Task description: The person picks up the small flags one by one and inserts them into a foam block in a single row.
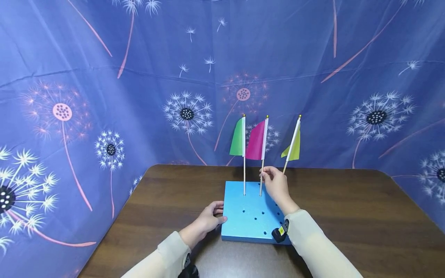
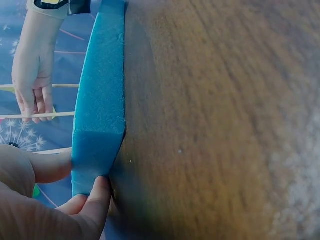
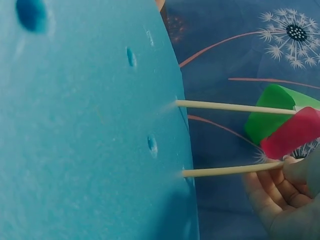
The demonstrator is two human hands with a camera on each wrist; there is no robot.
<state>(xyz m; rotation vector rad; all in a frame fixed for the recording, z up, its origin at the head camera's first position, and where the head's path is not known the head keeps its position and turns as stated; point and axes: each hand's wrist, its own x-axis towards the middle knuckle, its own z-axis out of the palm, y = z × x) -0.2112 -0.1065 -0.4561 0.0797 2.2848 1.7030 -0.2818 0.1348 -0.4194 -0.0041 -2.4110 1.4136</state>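
Observation:
A blue foam board point(image 1: 250, 227) with small holes lies on the table. A green flag point(image 1: 238, 139), a pink flag point(image 1: 256, 143) and a yellow flag point(image 1: 295, 144) stand along its far part on thin wooden sticks; the yellow one tilts right. My right hand point(image 1: 276, 185) pinches the pink flag's stick point(image 3: 220, 171) below the cloth, thumb against fingers. That stick's lower end meets the board at a hole. The yellow flag's lower stick is hidden behind this hand. My left hand point(image 1: 208, 218) holds the board's left edge, thumb at the upper face and fingers point(image 2: 102, 192) on the side.
Several bare holes point(image 1: 255, 219) dot the board's middle and near part. The brown wooden table point(image 1: 156, 224) extends on both sides. A blue cloth point(image 1: 139, 96) with a dandelion print hangs behind the table. Black wrist cameras point(image 1: 279, 233) sit at both sleeves.

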